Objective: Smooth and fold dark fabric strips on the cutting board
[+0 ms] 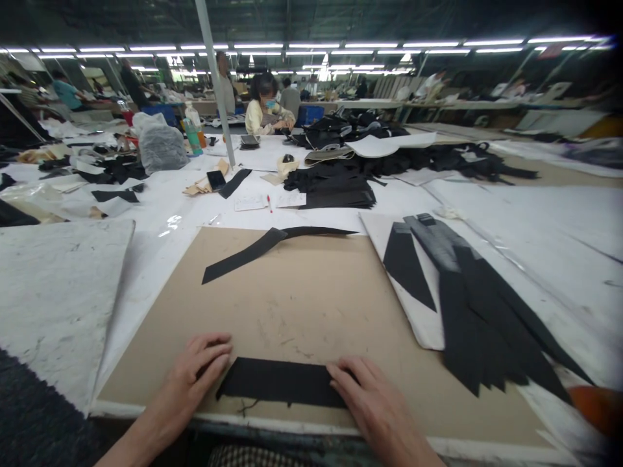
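Note:
A short black fabric strip [282, 383] lies across the near edge of a brown cardboard sheet [292, 298]. My left hand [197, 366] rests at its left end, fingers stretched toward it with a gap between thumb and forefinger and nothing held. At the right end, my right hand [367, 392] has its thumb and fingertips closed on the strip. Loose threads hang from the strip's near edge. Farther up the cardboard is a longer, bent black strip [253, 254].
To the right, a fanned pile of black strips [487, 311] overlaps a white board [423, 331]. A red pen [269, 203], papers and stacked black pieces [335, 188] lie beyond the cardboard. A pole [217, 84] rises behind; a masked co-worker [265, 113] sits across the table.

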Demonstrator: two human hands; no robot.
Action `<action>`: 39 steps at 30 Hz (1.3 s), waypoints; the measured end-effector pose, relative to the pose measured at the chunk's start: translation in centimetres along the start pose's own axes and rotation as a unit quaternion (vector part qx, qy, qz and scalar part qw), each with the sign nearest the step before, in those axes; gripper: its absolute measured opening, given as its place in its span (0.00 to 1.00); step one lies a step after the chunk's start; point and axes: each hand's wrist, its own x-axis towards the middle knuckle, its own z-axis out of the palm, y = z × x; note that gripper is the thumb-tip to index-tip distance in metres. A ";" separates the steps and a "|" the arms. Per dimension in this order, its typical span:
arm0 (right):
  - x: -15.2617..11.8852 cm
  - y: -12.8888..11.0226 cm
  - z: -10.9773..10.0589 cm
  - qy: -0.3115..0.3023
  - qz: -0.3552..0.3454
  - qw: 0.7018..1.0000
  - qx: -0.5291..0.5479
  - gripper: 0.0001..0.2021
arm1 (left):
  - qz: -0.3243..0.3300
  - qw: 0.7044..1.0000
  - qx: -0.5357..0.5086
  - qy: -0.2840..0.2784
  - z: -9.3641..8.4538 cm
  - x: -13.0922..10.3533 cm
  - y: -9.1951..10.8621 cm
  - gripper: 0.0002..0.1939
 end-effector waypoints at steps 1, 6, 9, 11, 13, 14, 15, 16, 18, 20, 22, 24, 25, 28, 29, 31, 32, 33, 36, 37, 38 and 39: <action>0.1 0.0 -0.1 -0.001 0.006 1.000 -0.001 0.12 | -0.006 1.000 -0.001 0.008 0.0 0.3 0.1 0.14; 0.1 0.5 -0.8 -0.001 0.030 0.999 -0.039 0.14 | 0.046 0.999 0.018 -0.005 0.0 1.7 1.4 0.10; -0.1 0.9 -0.8 0.002 0.029 0.998 -0.053 0.14 | 0.065 0.997 0.027 0.004 -0.1 2.1 2.2 0.11; -0.2 1.1 -0.5 0.015 0.027 0.998 -0.057 0.15 | 0.086 0.995 0.052 0.015 -0.2 2.0 2.4 0.13; -0.4 1.0 0.0 0.030 0.025 0.997 -0.059 0.15 | 0.130 0.986 0.099 -0.007 -0.1 1.4 2.5 0.18; -0.5 0.9 0.2 0.036 0.024 0.997 -0.060 0.15 | 0.160 0.978 0.130 -0.025 0.1 0.9 2.5 0.22; -0.7 0.8 0.3 0.040 0.022 0.997 -0.061 0.15 | 0.188 0.967 0.164 -0.044 0.3 0.4 2.6 0.26; -0.9 0.7 0.3 0.044 0.018 0.997 -0.061 0.14 | 0.214 0.955 0.200 -0.056 0.5 -0.2 2.6 0.29; -1.5 0.6 0.1 0.049 0.008 0.997 -0.060 0.14 | 0.252 0.930 0.262 -0.057 0.8 -1.3 2.4 0.32; -2.2 0.7 -0.4 0.045 0.001 0.997 -0.055 0.16 | 0.272 0.916 0.292 -0.045 0.9 -2.2 1.7 0.33; -3.1 1.0 -0.9 0.048 0.006 0.998 -0.050 0.19 | 0.283 0.916 0.282 -0.034 0.7 -2.7 0.6 0.32; -3.7 1.3 -1.4 0.052 0.012 0.997 -0.051 0.20 | 0.278 0.928 0.248 -0.004 0.6 -2.6 -0.2 0.28; -3.8 1.4 -1.5 0.054 0.013 0.997 -0.052 0.18 | 0.267 0.935 0.231 0.018 0.7 -2.3 -0.2 0.25; -3.3 0.8 -1.8 0.067 0.029 0.996 -0.057 0.12 | 0.219 0.949 0.216 0.075 2.0 -0.5 2.1 0.20; -2.9 0.3 -1.8 0.074 0.042 0.994 -0.061 0.11 | 0.210 0.948 0.223 0.083 2.8 0.2 3.6 0.20; -1.8 -0.9 -1.6 0.069 0.056 0.993 -0.074 0.15 | 0.221 0.942 0.237 0.087 5.1 1.6 7.3 0.26; -1.4 -1.5 -1.5 0.057 0.051 0.994 -0.081 0.19 | 0.248 0.934 0.241 0.088 6.3 2.1 9.1 0.28; -1.1 -2.0 -1.2 0.042 0.040 0.994 -0.088 0.23 | 0.281 0.923 0.249 0.079 7.5 2.5 10.6 0.32; -1.2 -2.7 -0.6 -0.001 -0.001 0.994 -0.106 0.30 | 0.299 0.908 0.280 0.088 10.1 2.5 12.7 0.39; -1.5 -2.6 -0.4 -0.012 -0.005 0.994 -0.110 0.31 | 0.300 0.904 0.291 0.089 10.4 2.3 12.6 0.39; -1.8 -2.4 -0.3 -0.020 -0.004 0.993 -0.112 0.32 | 0.301 0.900 0.302 0.089 10.4 1.9 12.2 0.38; -2.2 -2.2 -0.3 -0.023 -0.002 0.993 -0.111 0.32 | 0.304 0.897 0.310 0.088 10.1 1.5 11.7 0.37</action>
